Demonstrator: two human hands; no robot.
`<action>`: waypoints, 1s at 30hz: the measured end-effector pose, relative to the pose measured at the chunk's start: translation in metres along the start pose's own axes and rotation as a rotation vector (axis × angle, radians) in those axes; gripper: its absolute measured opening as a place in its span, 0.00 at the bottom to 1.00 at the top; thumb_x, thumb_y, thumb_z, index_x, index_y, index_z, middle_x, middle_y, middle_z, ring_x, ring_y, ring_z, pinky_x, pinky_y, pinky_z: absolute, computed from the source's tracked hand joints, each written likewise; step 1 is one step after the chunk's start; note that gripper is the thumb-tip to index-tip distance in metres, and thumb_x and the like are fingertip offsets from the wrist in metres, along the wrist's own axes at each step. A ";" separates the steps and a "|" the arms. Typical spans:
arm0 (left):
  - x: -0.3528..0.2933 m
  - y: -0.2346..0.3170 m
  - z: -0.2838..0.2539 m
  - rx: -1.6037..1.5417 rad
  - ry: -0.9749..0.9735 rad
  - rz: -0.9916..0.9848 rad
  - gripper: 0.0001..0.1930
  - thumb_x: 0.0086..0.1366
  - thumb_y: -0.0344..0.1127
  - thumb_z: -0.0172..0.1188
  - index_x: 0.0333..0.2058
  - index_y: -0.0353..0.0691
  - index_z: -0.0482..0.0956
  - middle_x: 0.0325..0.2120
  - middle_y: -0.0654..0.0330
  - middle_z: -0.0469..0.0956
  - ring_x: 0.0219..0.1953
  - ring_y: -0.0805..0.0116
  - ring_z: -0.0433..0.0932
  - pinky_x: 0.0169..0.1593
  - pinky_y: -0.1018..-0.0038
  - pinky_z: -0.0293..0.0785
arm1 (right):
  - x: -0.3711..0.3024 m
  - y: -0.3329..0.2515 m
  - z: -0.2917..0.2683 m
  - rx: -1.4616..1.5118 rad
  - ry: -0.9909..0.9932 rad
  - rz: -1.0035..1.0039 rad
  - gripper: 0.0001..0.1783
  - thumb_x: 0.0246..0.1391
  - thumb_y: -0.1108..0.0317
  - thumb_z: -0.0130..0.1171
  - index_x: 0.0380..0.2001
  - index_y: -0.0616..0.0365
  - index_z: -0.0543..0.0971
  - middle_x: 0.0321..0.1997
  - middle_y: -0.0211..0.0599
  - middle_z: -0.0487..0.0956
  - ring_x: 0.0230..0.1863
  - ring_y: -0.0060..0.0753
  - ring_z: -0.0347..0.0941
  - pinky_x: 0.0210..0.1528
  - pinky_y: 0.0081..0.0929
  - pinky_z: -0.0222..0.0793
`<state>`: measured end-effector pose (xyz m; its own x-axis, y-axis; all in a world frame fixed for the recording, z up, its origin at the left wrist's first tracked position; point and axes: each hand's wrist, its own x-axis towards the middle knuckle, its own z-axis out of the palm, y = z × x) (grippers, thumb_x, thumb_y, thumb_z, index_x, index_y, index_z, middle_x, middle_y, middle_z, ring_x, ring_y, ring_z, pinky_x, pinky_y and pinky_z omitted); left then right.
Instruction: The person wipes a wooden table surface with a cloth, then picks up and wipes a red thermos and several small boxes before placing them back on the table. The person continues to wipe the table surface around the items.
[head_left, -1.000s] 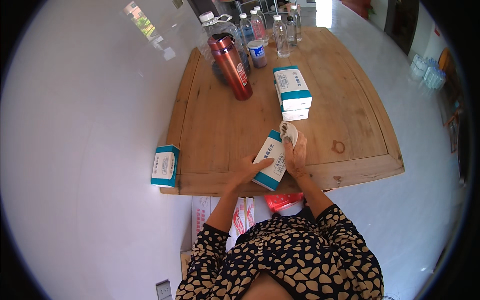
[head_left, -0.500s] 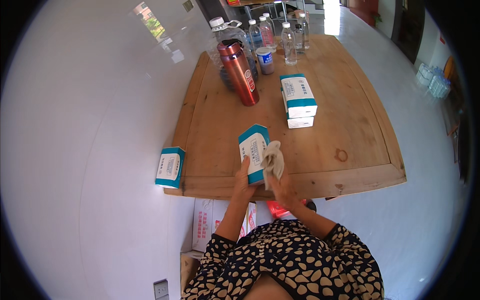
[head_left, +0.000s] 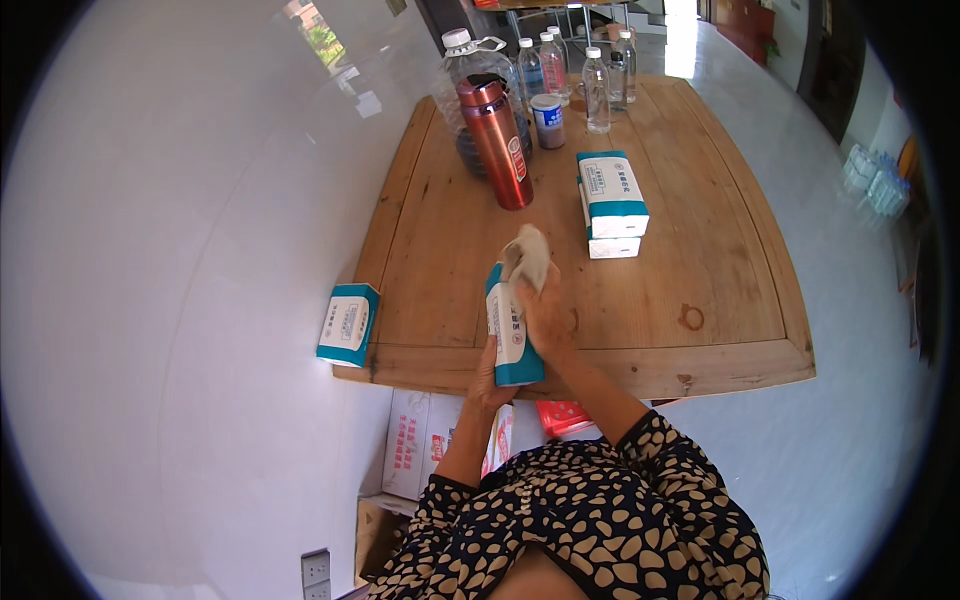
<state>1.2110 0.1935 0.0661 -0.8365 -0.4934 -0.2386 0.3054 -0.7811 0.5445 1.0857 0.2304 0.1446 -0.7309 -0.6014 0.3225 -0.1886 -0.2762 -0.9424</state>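
Note:
A white and teal tissue pack (head_left: 508, 345) is held over the table's near edge, narrow and tilted in view. My left hand (head_left: 487, 378) grips its near left end from below, the fingers partly hidden under it. A beige cloth (head_left: 527, 258) is bunched in my right hand (head_left: 543, 315), which presses it against the far end and right side of the pack. Beyond, to the right, two similar tissue packs (head_left: 613, 195) are stacked. Another tissue pack (head_left: 349, 325) rests at the table's near left corner.
On the wooden table (head_left: 690, 270) stand a red thermos (head_left: 497, 150), a large clear jug (head_left: 457, 75), a blue and white can (head_left: 548, 122) and several bottles (head_left: 596, 92). A wall (head_left: 220, 250) runs along the left. Cardboard boxes (head_left: 408, 445) sit below the near edge.
The held tissue pack has turned so that a narrower side faces up. My right hand with the cloth has slid from its near right edge to its far end. The view has shifted slightly.

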 end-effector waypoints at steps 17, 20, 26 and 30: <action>0.016 -0.013 0.049 -0.234 0.139 0.194 0.28 0.66 0.55 0.52 0.54 0.38 0.66 0.47 0.54 0.75 0.49 0.62 0.74 0.54 0.65 0.72 | -0.077 -0.002 -0.030 0.373 -0.168 0.295 0.35 0.55 0.66 0.59 0.61 0.65 0.56 0.57 0.38 0.64 0.56 0.24 0.61 0.57 0.24 0.59; 0.017 -0.028 0.064 -0.187 0.129 0.253 0.25 0.66 0.50 0.54 0.55 0.39 0.66 0.47 0.57 0.74 0.49 0.64 0.73 0.54 0.65 0.72 | -0.061 0.008 -0.027 0.173 -0.009 0.128 0.34 0.48 0.72 0.65 0.57 0.68 0.62 0.53 0.41 0.70 0.55 0.26 0.66 0.54 0.26 0.64; -0.008 -0.003 0.093 0.149 0.248 0.452 0.27 0.61 0.35 0.63 0.56 0.38 0.62 0.49 0.60 0.71 0.51 0.67 0.70 0.56 0.67 0.66 | -0.015 -0.021 -0.048 0.250 0.028 0.039 0.23 0.50 0.71 0.65 0.48 0.67 0.72 0.44 0.36 0.78 0.43 0.25 0.74 0.47 0.24 0.72; -0.038 0.033 0.094 1.105 0.562 0.972 0.36 0.53 0.41 0.69 0.57 0.36 0.63 0.50 0.56 0.70 0.53 0.58 0.69 0.60 0.60 0.59 | -0.009 -0.031 -0.072 0.019 -0.179 0.026 0.26 0.46 0.70 0.68 0.49 0.64 0.71 0.45 0.39 0.75 0.44 0.32 0.74 0.44 0.28 0.72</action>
<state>1.2103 0.2225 0.1685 -0.1797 -0.8902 0.4186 -0.0763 0.4368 0.8963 1.0508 0.2978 0.1643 -0.6064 -0.7320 0.3105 -0.1576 -0.2721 -0.9493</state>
